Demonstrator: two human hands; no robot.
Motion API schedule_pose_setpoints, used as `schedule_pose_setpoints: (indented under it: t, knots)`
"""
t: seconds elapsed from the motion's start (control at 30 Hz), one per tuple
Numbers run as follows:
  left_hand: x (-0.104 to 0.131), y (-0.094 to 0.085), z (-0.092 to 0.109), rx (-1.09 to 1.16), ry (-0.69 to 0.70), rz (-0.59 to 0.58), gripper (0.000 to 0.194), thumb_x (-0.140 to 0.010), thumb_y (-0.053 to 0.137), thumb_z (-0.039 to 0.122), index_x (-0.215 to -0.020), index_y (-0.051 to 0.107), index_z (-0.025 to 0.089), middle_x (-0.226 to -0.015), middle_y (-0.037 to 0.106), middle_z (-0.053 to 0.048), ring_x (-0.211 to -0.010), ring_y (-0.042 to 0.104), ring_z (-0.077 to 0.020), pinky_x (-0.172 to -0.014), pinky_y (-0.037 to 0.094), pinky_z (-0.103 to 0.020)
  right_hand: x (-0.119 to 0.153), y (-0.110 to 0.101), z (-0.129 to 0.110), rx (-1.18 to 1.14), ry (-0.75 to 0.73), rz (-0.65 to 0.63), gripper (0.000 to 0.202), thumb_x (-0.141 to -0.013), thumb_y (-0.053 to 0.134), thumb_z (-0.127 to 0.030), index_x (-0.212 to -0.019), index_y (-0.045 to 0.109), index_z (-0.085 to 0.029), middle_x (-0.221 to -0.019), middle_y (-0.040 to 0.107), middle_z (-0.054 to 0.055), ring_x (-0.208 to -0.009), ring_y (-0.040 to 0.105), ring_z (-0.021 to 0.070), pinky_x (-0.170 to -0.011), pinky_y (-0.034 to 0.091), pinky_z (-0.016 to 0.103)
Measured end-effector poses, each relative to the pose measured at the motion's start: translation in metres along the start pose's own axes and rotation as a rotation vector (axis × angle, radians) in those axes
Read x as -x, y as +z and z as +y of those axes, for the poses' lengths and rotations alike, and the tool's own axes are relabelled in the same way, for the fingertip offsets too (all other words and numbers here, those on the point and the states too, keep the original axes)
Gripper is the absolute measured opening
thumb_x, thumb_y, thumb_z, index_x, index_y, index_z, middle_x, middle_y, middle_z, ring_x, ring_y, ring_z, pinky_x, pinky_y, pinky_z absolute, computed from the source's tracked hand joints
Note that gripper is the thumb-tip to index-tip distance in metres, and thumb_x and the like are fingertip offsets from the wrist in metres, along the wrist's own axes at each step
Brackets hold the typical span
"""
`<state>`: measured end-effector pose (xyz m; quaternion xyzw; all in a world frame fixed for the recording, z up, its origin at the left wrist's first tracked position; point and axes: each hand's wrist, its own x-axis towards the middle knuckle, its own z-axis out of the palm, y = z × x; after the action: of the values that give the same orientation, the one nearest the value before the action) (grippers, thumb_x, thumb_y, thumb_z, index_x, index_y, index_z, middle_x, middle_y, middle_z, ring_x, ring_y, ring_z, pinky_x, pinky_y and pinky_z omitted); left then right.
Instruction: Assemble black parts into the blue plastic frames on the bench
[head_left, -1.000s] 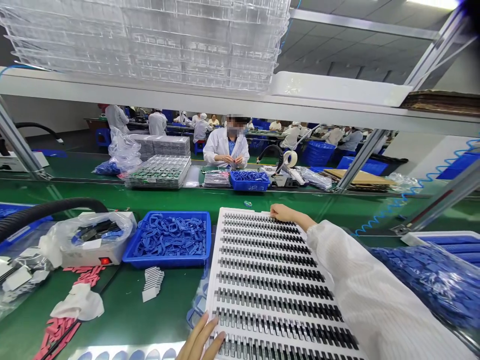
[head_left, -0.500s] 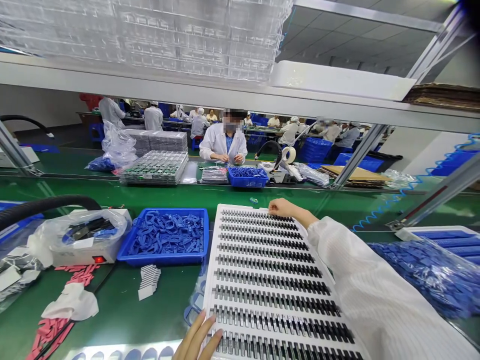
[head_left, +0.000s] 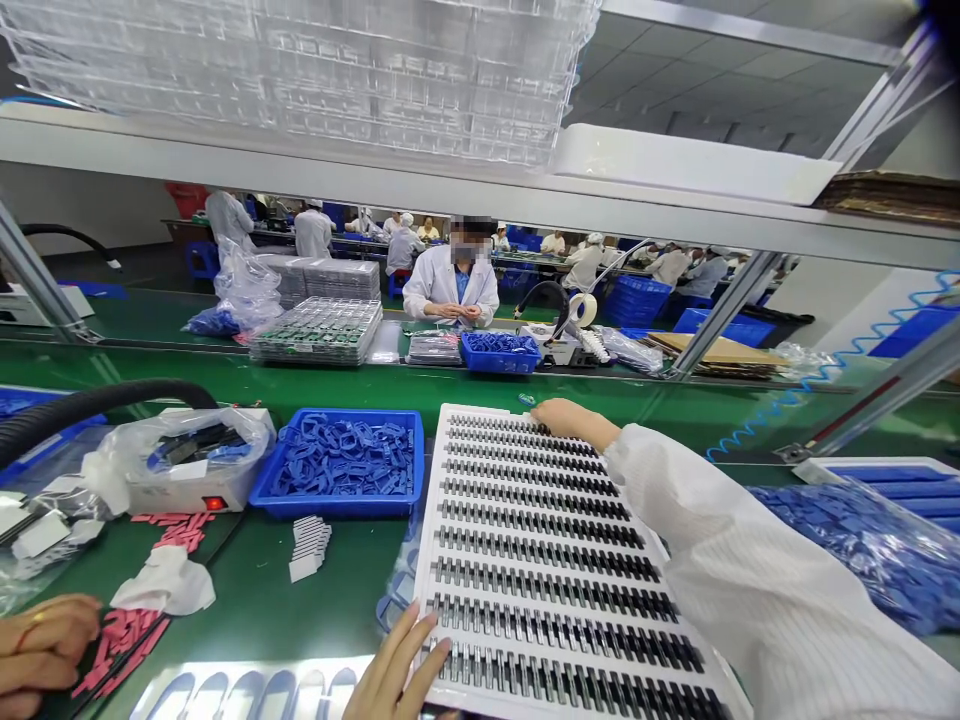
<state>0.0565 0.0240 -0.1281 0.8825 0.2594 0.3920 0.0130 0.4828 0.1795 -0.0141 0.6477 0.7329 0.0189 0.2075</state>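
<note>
A white tray (head_left: 442, 545) with rows of small dark metal-like parts (head_left: 540, 545) slopes away in front of me. My left hand (head_left: 397, 668) rests on its near left edge, fingers spread and touching the rim. At the far end of the tray, my right hand (head_left: 574, 420) is closed, fingertips curled down at the farthest row. Whatever is between those fingertips is hidden. Just beyond them, a small green piece (head_left: 527, 399) lies on the bench.
Another person's hand (head_left: 45, 645) is at the lower left, by pink strips (head_left: 124, 640). A blue bin (head_left: 337, 505) of blue plastic pieces stands left of the tray. Bagged blue parts (head_left: 840, 540) lie right. A shelf (head_left: 450, 180) crosses overhead; a co-worker (head_left: 454, 280) sits opposite.
My right hand has shifted slightly left along the farthest row. Another person's hand has come into view at the lower left. My left hand stays on the tray edge.
</note>
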Motion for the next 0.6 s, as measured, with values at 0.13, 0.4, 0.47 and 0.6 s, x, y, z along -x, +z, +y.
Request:
schedule_pose_setpoints:
  t: [0.13, 0.4, 0.47, 0.6]
  knots:
    - [0.001, 0.001, -0.002, 0.006, 0.021, 0.004, 0.038, -0.091, 0.041, 0.040, -0.124, 0.051, 0.023, -0.117, 0.063, -0.009, -0.119, 0.051, -0.0241, -0.077, 0.056, -0.028, 0.011, 0.000, 0.005, 0.011, -0.043, 0.032, 0.023, -0.089, 0.054, -0.032, -0.103, 0.058, -0.013, -0.103, 0.060, 0.007, -0.091, 0.059, 0.0168, -0.081, 0.049, 0.037]
    - [0.002, -0.001, -0.001, -0.012, -0.001, -0.048, 0.040, -0.091, 0.041, 0.041, -0.127, 0.049, 0.025, -0.120, 0.062, -0.010, -0.120, 0.050, -0.0255, -0.074, 0.057, -0.027, 0.019, 0.002, 0.005, -0.031, -0.029, 0.148, 0.017, -0.088, 0.053, -0.029, -0.094, 0.060, -0.014, -0.094, 0.062, 0.006, -0.083, 0.059, 0.0155, -0.077, 0.046, 0.032]
    - [0.000, -0.004, 0.000, -0.016, 0.005, -0.057, 0.040, -0.091, 0.040, 0.041, -0.125, 0.051, 0.023, -0.119, 0.062, -0.009, -0.119, 0.051, -0.0252, -0.075, 0.057, -0.028, 0.027, -0.004, 0.016, -0.051, 0.008, 0.210, 0.013, -0.087, 0.052, -0.023, -0.089, 0.060, -0.014, -0.090, 0.063, 0.009, -0.081, 0.059, 0.0179, -0.073, 0.043, 0.029]
    - [-0.005, -0.011, 0.003, -0.025, 0.000, -0.086, 0.038, -0.090, 0.043, 0.040, -0.122, 0.053, 0.022, -0.119, 0.063, -0.008, -0.118, 0.052, -0.0248, -0.079, 0.056, -0.029, 0.054, -0.022, 0.054, -0.084, 0.163, 0.350, 0.022, -0.090, 0.038, -0.021, -0.089, 0.058, -0.014, -0.090, 0.064, 0.014, -0.080, 0.059, 0.0223, -0.067, 0.037, 0.028]
